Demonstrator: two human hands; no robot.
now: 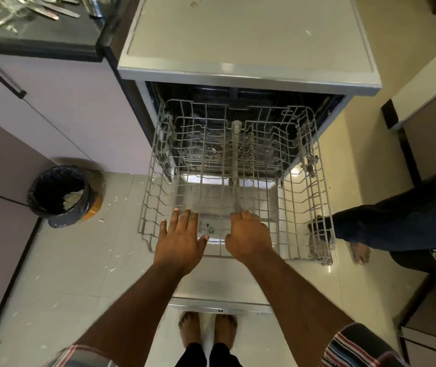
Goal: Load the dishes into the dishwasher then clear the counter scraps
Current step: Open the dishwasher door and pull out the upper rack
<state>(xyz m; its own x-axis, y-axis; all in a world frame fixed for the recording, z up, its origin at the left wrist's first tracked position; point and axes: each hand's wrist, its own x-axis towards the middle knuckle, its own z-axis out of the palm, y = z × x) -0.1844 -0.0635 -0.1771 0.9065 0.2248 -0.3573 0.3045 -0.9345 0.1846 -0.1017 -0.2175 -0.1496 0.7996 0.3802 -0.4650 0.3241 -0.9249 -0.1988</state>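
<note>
Loading has not begun; the step in hand looks like readying the rack. The left hand (pixel 181 235) lies flat, fingers straight and spread, over the near edge of the empty upper rack (pixel 314 181); the right hand (pixel 247 234) curls its fingers over that edge. Next, fetch dishes (pixel 52 9) from the far-left counter (pixel 60 35).

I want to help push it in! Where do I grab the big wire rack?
Take the wire rack by its front rim, the edge nearest you, from above, one hand each side of the middle. That rim runs straight and bare, and the rack slides straight back into the dishwasher.
</note>
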